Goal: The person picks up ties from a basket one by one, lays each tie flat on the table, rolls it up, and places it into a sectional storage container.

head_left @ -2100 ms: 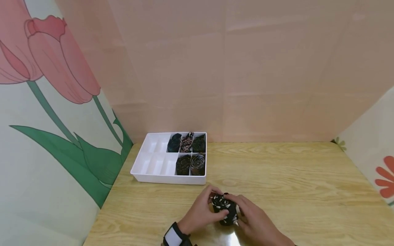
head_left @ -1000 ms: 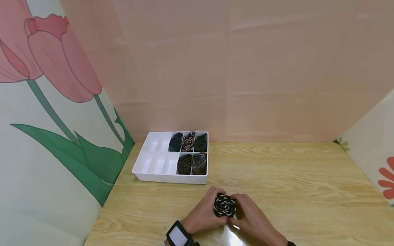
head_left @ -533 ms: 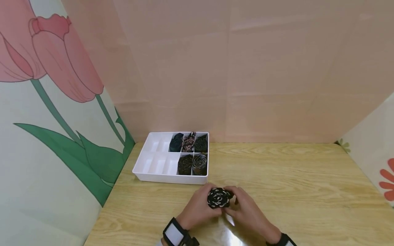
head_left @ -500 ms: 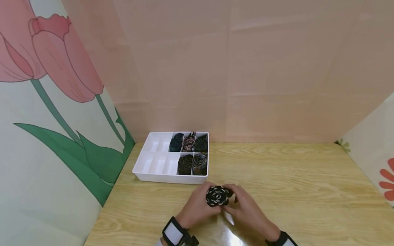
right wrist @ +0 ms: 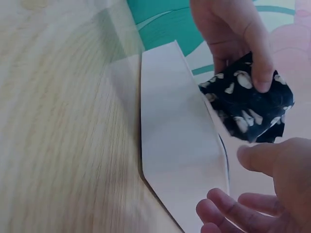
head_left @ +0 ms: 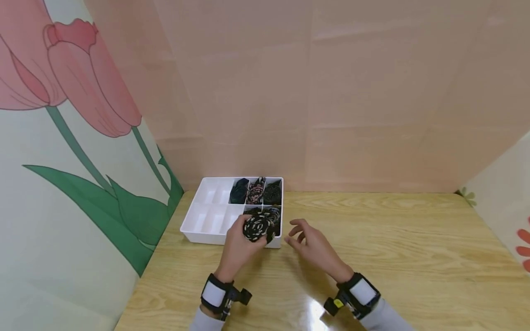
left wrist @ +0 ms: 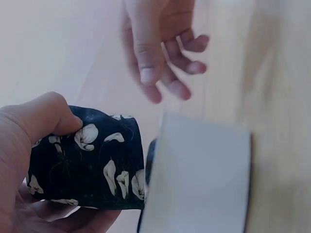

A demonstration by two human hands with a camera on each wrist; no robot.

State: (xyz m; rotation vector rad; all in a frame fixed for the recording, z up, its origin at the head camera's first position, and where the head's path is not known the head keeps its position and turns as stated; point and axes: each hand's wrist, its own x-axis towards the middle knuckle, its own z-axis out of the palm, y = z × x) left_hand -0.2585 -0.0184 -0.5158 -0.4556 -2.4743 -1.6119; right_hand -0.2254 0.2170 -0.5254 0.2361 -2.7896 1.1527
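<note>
My left hand point(head_left: 237, 250) grips a rolled necktie point(head_left: 256, 228), black with white flowers, over the front right part of the white divided tray point(head_left: 192, 237). In the left wrist view the thumb presses on the side of the necktie point(left wrist: 92, 160) and the fingers lie beneath it. The roll's spiral end faces up in the head view, overlapping the front compartments. My right hand point(head_left: 312, 246) is off to the right of the tray, apart from the necktie, fingers loosely bent and holding nothing. In the right wrist view its fingers point(right wrist: 238, 208) are beside the tray's outer wall point(right wrist: 180, 131).
Three dark rolls fill the back right compartments: a teal one point(head_left: 239, 192), a pink-patterned one point(head_left: 255, 191) and a dark green one point(head_left: 272, 193). Two more in front are partly hidden. The wooden table point(head_left: 372, 239) meets a beige backdrop point(head_left: 372, 92) behind.
Both hands held the necktie near the table's front. My left hand has carried it forward and left to the tray, and my right hand has let go.
</note>
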